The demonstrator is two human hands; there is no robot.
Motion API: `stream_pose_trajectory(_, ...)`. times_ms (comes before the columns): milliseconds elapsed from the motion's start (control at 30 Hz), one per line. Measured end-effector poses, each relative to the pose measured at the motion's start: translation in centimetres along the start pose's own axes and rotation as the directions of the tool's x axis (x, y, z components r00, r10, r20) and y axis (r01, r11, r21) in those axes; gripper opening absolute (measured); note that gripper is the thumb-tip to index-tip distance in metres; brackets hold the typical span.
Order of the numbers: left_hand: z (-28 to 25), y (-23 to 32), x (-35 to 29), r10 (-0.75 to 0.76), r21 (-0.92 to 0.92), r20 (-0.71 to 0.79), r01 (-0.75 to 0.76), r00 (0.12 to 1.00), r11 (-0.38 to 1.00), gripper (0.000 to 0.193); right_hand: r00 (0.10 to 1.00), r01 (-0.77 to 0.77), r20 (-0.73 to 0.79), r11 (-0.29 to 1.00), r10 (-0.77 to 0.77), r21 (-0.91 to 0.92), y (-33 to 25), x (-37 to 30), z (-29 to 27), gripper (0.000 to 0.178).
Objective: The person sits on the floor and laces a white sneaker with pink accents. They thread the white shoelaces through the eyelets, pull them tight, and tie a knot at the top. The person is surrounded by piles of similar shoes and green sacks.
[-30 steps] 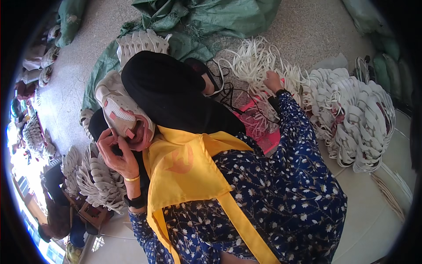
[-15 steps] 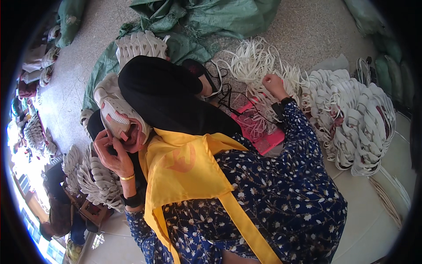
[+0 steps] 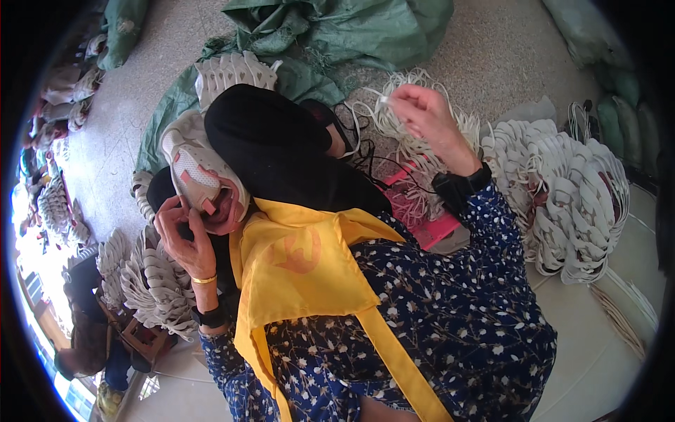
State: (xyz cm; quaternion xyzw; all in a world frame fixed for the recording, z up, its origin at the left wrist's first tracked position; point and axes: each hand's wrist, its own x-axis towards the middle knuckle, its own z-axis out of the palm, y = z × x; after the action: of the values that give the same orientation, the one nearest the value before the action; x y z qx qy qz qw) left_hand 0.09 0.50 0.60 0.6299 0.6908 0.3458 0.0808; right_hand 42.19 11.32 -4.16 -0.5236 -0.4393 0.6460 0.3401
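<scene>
A white and beige shoe upper with pinkish-red patches [image 3: 200, 160] leans against my black-trousered leg, its opening toward me. My left hand [image 3: 184, 235] grips the edge of that opening, fingers curled around it. My right hand [image 3: 430, 121] is raised above a tangled heap of white shoelaces [image 3: 450, 105], thumb and fingers pinched together. A white lace end shows at its fingertips; motion blurs it slightly. Below the right wrist is a pink tray [image 3: 437, 228] with more laces in it.
Bundles of pale shoe uppers [image 3: 569, 190] are stacked at the right, with others [image 3: 151, 281] at the left. Another upper [image 3: 232, 76] lies beyond my knee. Green sacking [image 3: 351, 32] spreads at the far side. A black cord [image 3: 369, 158] runs near my foot. A yellow apron [image 3: 302, 274] covers my lap.
My right hand has risen toward me and turned, with its fingers now pointing left and pinching a lace. My left hand still holds the shoe upper. The whole view has shifted slightly.
</scene>
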Motion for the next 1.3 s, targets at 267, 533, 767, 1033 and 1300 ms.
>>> stream_pose_trajectory(267,-0.2,6.2,4.2,0.114,-0.283,0.109,-0.079,0.987,0.956,0.013,0.899,0.284,0.364,0.957,-0.242,-0.065,-7.3,0.0,13.7,0.012)
stream_pose_trajectory(533,0.4,7.8,3.5,0.133,-0.675,0.467,0.256,0.874,0.692,0.039,0.808,0.554,0.400,0.789,-0.433,-0.264,-11.1,-1.6,16.7,0.005)
stream_pose_trajectory(767,-2.2,5.2,2.0,0.073,-0.845,0.463,0.414,0.884,0.339,0.042,0.864,0.502,0.139,0.806,-0.484,-0.313,-7.7,0.5,10.4,0.007)
stream_pose_trajectory(1033,-5.7,2.5,1.0,-0.024,-0.743,0.357,0.299,0.934,0.599,0.049,0.827,0.448,-0.093,0.750,-0.554,-0.487,-1.3,4.6,-0.4,0.012)
stream_pose_trajectory(1300,-5.1,2.6,0.1,0.009,-0.759,0.400,0.326,0.916,0.564,0.047,0.784,0.323,-0.223,0.688,-0.579,-0.650,3.6,6.9,-7.3,0.015)
